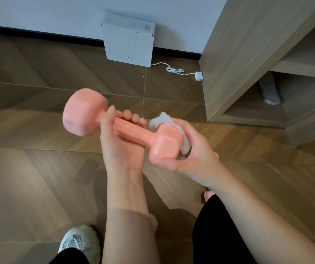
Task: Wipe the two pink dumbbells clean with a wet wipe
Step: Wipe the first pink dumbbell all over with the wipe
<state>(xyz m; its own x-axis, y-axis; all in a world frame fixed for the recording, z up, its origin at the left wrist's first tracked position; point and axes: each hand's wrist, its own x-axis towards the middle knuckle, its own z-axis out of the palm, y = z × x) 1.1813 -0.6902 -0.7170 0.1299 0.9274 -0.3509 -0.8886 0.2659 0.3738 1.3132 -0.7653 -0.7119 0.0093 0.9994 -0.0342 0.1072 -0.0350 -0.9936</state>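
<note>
the dumbbell (128,128) is held in the air above the floor (38,178), tilted, with its far head up and to the left. the left grip (120,147) is clenched round the handle. the right grip (196,159) cups the near head and presses the bunched wipe (158,121) against its far side. the main risk is likely a slip: the far head overhangs the left grip, and a handle gone damp from the wipe could slide through the fingers. a rub pushed along the bar would add to that. a drop would land on the floor close to the shoe (78,242). the wipe is crumpled, so it may touch only part of the head and leave faces unwiped. the right fingers are mostly hidden behind the head and the wipe, so how firmly they pinch the wipe cannot be told. the underside of the near head is out of sight, and the far head is blurred. the second dumbbell is not clearly in view; a small pink shape (209,195) under the right wrist may belong to it, but that cannot be told.
</note>
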